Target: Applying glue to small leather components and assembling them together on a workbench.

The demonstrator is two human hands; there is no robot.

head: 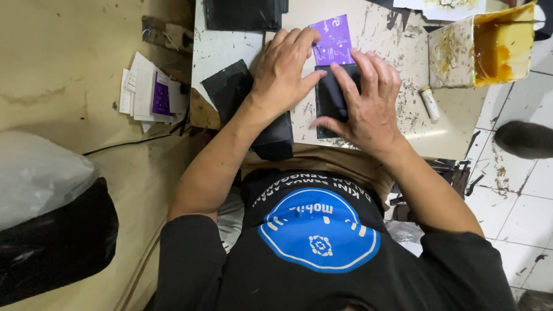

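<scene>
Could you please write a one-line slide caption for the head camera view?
Left hand and right hand press a dark piece beside a purple card on a stained board.

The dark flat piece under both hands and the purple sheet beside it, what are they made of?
Dark piece: probably leather or faux leather; matte black, with folded edges. Purple sheet: likely thin paper or plastic; flat with white markings. Left hand and right hand press them flat.

You are in a small craft workshop, the kind where pieces are cut and glued by hand. The surface [397, 40] in front of you is scarred and smeared with dried glue. At its far right stands an open tin of amber glue [500, 46]. Dark cut pieces [230, 86] lie on it, paper cards [147, 92] are stacked to the left, and the tiled floor [518, 196] on the right is stained.
</scene>
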